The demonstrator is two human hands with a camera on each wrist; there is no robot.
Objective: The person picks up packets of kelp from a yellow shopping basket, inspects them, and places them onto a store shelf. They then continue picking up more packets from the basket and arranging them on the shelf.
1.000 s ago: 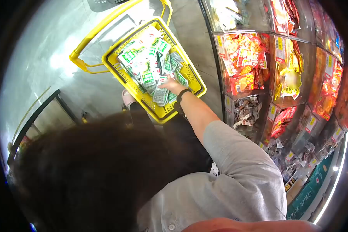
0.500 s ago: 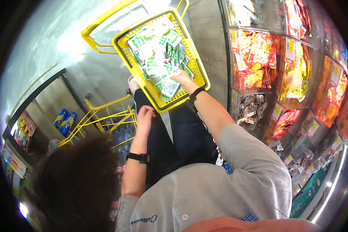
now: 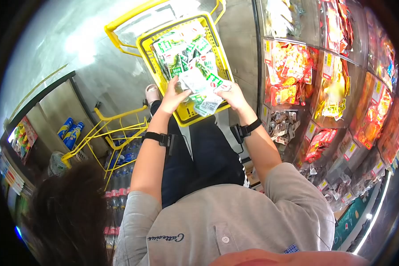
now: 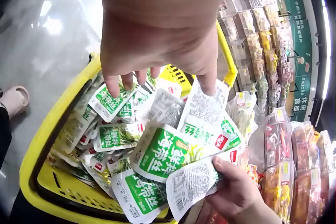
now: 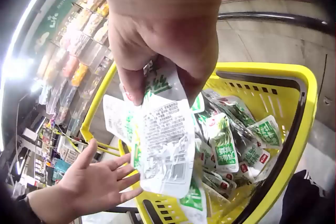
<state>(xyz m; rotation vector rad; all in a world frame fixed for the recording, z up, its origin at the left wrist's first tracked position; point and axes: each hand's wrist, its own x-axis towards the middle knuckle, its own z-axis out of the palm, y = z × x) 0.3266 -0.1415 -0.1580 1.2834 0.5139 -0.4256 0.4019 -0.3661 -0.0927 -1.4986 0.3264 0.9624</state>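
A yellow shopping basket (image 4: 32, 163) holds a heap of green-and-white food packets (image 4: 118, 137). My right hand (image 3: 232, 95) pinches several of these packets (image 5: 168, 145) between thumb and fingers, fanned out over the near end of the basket. One of them shows its silver-white printed back. Across from it, my left hand (image 3: 175, 98) is spread with nothing in its grasp, its thumb and fingers apart. In the right wrist view, the left hand's (image 5: 86, 184) fingertips reach right up to the edge of the held packets.
Clear shelf bins of red snack packets (image 3: 288, 73) and yellow packets (image 3: 336, 88) line the right side. The basket has a yellow handle (image 3: 133, 15). To the left are a yellow wire frame (image 3: 119, 116), blue canisters (image 3: 71, 134) and a shoe (image 3: 152, 93).
My left hand came into view beside the legs and rose to the basket's near end. The right hand has lifted packets from the heap. The view has shifted, showing more floor at left.
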